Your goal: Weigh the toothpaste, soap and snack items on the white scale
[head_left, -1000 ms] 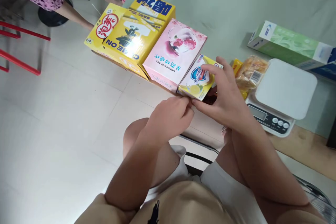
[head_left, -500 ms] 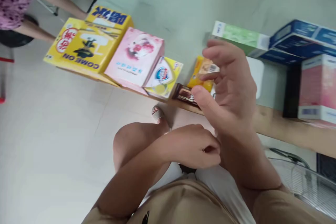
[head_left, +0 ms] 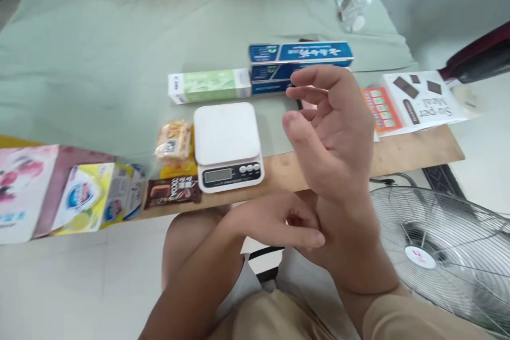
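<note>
My right hand is raised over the table's front edge, palm inward, its fingers apart and loosely bent around nothing. Against the inner side of my right wrist rests my left hand, its fingers curled and its thumb lying across the wrist. A white kitchen scale stands left of my right hand, its display towards me. Beside the scale are a wrapped snack on a yellow packet and a brown cocoa packet. Behind my right hand lie stacked blue toothpaste boxes and a green-and-white carton.
A yellow soap pack and a pink box line the table's left front edge. At the right lies a white "Super Meal" box. Plastic bottles stand at the back right. A wire-caged fan is below the table's right side.
The view has swung to the right, bringing the scale, the fan and the table's right end into sight. My left thumb has stretched out along my right wrist. My right hand stays raised.
</note>
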`<state>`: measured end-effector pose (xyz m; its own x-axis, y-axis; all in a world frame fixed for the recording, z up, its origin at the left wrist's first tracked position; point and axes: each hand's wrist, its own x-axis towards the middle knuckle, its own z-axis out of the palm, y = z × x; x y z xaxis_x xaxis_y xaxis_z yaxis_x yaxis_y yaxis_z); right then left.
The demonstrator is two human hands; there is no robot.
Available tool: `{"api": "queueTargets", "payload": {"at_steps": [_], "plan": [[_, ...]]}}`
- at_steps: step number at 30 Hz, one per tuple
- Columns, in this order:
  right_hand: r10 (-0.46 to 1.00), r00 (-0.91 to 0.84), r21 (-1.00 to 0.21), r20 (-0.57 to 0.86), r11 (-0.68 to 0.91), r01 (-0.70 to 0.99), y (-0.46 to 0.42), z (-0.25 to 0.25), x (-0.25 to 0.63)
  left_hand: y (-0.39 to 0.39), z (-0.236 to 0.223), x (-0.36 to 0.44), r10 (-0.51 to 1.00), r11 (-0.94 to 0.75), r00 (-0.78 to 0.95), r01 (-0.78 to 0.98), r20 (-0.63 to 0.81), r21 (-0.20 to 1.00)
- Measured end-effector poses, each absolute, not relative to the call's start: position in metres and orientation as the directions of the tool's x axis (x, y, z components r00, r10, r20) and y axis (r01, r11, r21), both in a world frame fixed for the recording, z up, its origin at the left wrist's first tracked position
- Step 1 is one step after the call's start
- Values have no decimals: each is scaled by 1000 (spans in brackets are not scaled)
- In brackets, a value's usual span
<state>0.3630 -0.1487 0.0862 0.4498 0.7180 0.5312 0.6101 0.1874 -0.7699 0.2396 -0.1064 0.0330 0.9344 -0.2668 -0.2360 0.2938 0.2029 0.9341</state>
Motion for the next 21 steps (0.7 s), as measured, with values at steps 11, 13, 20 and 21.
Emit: {"api": "queueTargets", "payload": {"at_steps": [11, 13, 20, 21], "plan": [[-159, 906, -912, 391, 68, 405, -195, 23, 535, -120, 124, 416, 314, -277, 946, 166, -74, 946], [-166, 928, -937, 333, 48, 345, -203, -5, 561, -116, 130, 477, 380, -530, 920, 128, 100, 838], [43, 958, -957, 284, -47, 286, -219, -79, 606, -79, 80, 635, 400, -791, 915, 368, -42, 489], [58, 953, -951, 297, -70, 301, -221, -85, 609, -74, 71, 645, 415, -774, 906, 397, -77, 494]]}}
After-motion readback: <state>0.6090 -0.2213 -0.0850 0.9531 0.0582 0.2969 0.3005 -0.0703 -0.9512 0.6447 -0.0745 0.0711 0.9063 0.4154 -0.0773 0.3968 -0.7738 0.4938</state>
